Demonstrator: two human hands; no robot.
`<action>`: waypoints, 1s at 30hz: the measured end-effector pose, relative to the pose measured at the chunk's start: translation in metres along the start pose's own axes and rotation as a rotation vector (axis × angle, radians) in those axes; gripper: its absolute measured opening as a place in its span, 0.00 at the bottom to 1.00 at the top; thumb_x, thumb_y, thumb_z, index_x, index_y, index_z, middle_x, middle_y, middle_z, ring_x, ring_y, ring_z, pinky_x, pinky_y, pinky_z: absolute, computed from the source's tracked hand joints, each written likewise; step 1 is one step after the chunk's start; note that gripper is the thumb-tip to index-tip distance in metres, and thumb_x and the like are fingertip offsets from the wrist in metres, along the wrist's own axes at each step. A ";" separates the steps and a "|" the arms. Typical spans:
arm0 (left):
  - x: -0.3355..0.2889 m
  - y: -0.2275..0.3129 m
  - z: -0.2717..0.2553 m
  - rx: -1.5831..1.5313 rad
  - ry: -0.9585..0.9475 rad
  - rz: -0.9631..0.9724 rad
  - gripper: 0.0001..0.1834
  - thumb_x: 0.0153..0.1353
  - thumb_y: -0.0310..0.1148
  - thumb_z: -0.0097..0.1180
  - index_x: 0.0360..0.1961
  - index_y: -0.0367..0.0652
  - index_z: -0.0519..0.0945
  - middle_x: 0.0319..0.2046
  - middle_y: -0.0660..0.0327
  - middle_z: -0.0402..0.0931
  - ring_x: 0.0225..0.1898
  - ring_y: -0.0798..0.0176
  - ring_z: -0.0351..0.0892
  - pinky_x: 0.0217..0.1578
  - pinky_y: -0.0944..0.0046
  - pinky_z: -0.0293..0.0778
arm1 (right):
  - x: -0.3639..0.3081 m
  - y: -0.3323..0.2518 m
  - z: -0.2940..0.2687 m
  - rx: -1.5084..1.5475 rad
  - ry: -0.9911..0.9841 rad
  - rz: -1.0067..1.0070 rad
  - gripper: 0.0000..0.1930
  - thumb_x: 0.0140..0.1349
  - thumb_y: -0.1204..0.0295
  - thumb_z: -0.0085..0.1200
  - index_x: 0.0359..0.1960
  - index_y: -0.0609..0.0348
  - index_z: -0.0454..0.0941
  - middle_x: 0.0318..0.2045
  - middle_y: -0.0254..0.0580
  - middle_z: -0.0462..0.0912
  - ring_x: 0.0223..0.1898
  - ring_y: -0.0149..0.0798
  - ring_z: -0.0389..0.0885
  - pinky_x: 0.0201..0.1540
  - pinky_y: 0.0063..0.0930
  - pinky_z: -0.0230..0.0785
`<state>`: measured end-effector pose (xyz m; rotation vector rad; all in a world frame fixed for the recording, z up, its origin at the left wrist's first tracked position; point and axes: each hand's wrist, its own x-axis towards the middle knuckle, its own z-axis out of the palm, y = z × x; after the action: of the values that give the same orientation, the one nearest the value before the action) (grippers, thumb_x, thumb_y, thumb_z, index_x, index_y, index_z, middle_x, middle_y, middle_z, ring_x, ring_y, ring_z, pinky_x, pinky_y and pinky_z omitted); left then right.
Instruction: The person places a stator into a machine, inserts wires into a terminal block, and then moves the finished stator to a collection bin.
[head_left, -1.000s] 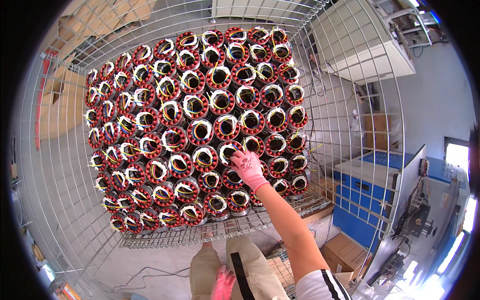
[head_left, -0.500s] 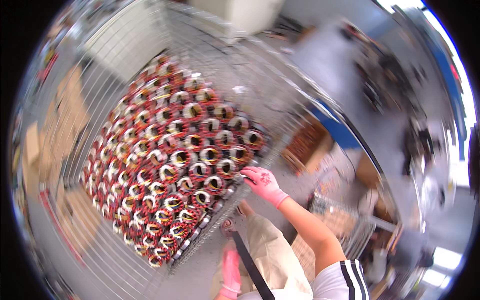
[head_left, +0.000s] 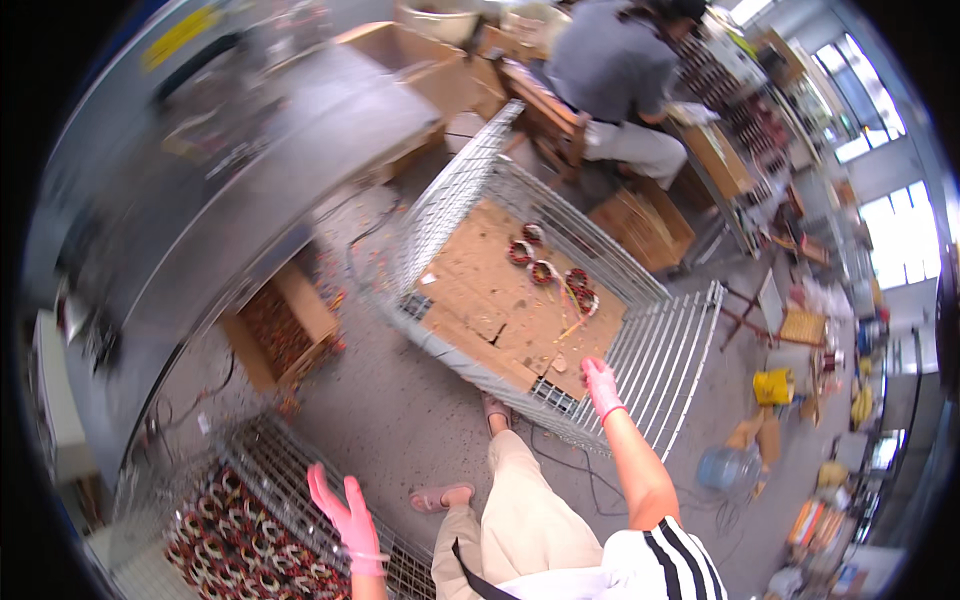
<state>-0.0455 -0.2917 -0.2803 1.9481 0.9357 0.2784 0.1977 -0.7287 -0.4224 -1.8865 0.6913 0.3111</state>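
Observation:
My left hand (head_left: 345, 512), in a pink glove, is open with thumb and fingers apart. It is beside the rim of a wire mesh cage (head_left: 290, 470) packed with wound motor stators (head_left: 240, 535) in red, white and black. In a matching glove, my right hand (head_left: 600, 386) has its fingers stretched out and holds nothing. It reaches over the near right part of a second wire cage (head_left: 665, 345), whose bottom is lined with a cardboard sheet (head_left: 480, 290). Several stators (head_left: 542, 273) lie on that sheet, some with loose yellow and red leads.
A metal-topped bench (head_left: 290, 150) stands at the left, with a cardboard box (head_left: 262, 345) of small reddish pieces below it. Beyond the second cage a person (head_left: 610, 70) sits at a table. Cables (head_left: 590, 480) and a large blue bottle (head_left: 725, 468) are on the floor.
My view has swung right, so the full cage has moved from the front to the lower left. The right hand has left that cage's rim, and the left hand has risen from beside my leg.

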 end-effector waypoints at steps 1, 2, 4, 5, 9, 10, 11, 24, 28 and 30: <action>0.022 0.025 0.033 0.037 -0.059 0.079 0.33 0.69 0.39 0.50 0.69 0.35 0.55 0.70 0.51 0.48 0.70 0.52 0.50 0.69 0.54 0.49 | 0.023 0.028 -0.015 0.027 -0.025 0.077 0.19 0.65 0.60 0.54 0.50 0.60 0.77 0.30 0.30 0.78 0.25 0.24 0.73 0.28 0.21 0.68; 0.044 0.049 0.068 0.068 -0.067 0.152 0.34 0.69 0.38 0.51 0.69 0.35 0.54 0.70 0.51 0.47 0.70 0.51 0.49 0.69 0.53 0.48 | 0.043 0.051 -0.021 0.023 -0.038 0.109 0.19 0.65 0.59 0.55 0.50 0.60 0.77 0.29 0.30 0.77 0.24 0.24 0.71 0.27 0.21 0.67; 0.086 0.078 0.149 0.149 -0.099 0.274 0.35 0.68 0.39 0.52 0.70 0.36 0.52 0.71 0.50 0.44 0.71 0.47 0.47 0.69 0.50 0.47 | 0.114 0.135 -0.047 -0.110 0.016 0.067 0.22 0.64 0.57 0.56 0.52 0.60 0.76 0.28 0.29 0.77 0.24 0.24 0.69 0.26 0.21 0.65; 0.105 0.077 0.182 0.207 -0.032 0.289 0.36 0.68 0.40 0.53 0.70 0.36 0.52 0.71 0.49 0.43 0.71 0.47 0.46 0.70 0.49 0.45 | 0.135 0.135 -0.033 -0.164 -0.003 0.074 0.25 0.64 0.53 0.55 0.53 0.60 0.75 0.28 0.30 0.76 0.24 0.26 0.70 0.27 0.23 0.66; 0.144 0.079 0.273 0.145 0.114 -0.011 0.41 0.66 0.46 0.55 0.71 0.36 0.51 0.72 0.47 0.43 0.71 0.50 0.47 0.70 0.51 0.47 | 0.241 0.099 0.002 -0.254 0.021 0.166 0.30 0.61 0.49 0.49 0.55 0.62 0.74 0.47 0.57 0.80 0.52 0.54 0.76 0.55 0.40 0.67; 0.147 0.098 0.293 0.125 0.174 -0.187 0.41 0.65 0.48 0.55 0.70 0.37 0.53 0.71 0.46 0.47 0.69 0.51 0.54 0.68 0.53 0.53 | 0.274 0.116 0.000 -0.289 0.070 0.154 0.31 0.62 0.50 0.49 0.58 0.61 0.72 0.51 0.59 0.78 0.54 0.54 0.75 0.57 0.41 0.66; 0.149 0.102 0.305 0.113 0.238 -0.167 0.39 0.65 0.47 0.55 0.70 0.37 0.55 0.69 0.45 0.52 0.66 0.49 0.61 0.67 0.52 0.57 | 0.304 0.120 0.009 -0.338 0.071 0.151 0.31 0.62 0.50 0.48 0.61 0.57 0.69 0.53 0.61 0.76 0.56 0.55 0.74 0.59 0.42 0.65; 0.151 0.087 0.296 0.718 0.181 -0.051 0.27 0.68 0.47 0.52 0.59 0.37 0.72 0.57 0.47 0.71 0.55 0.50 0.72 0.54 0.55 0.70 | 0.454 0.131 0.075 -0.648 0.257 0.037 0.29 0.53 0.41 0.56 0.50 0.45 0.80 0.51 0.59 0.66 0.54 0.63 0.64 0.57 0.53 0.59; 0.149 0.099 0.314 0.588 0.244 -0.157 0.25 0.68 0.43 0.52 0.59 0.36 0.71 0.55 0.47 0.72 0.54 0.50 0.73 0.56 0.56 0.68 | 0.390 0.153 0.123 -0.741 0.143 -0.147 0.22 0.51 0.47 0.60 0.40 0.48 0.83 0.50 0.56 0.66 0.50 0.60 0.65 0.52 0.51 0.62; 0.147 0.100 0.312 0.530 0.249 -0.157 0.24 0.69 0.41 0.52 0.60 0.36 0.69 0.56 0.48 0.71 0.55 0.53 0.71 0.56 0.57 0.67 | 0.344 0.142 0.152 -0.711 -0.070 -0.085 0.21 0.50 0.48 0.61 0.39 0.47 0.83 0.49 0.55 0.66 0.49 0.58 0.66 0.50 0.50 0.63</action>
<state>0.2710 -0.4177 -0.3938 2.3347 1.4300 0.1958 0.4035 -0.7411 -0.7678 -2.5513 0.4789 0.6247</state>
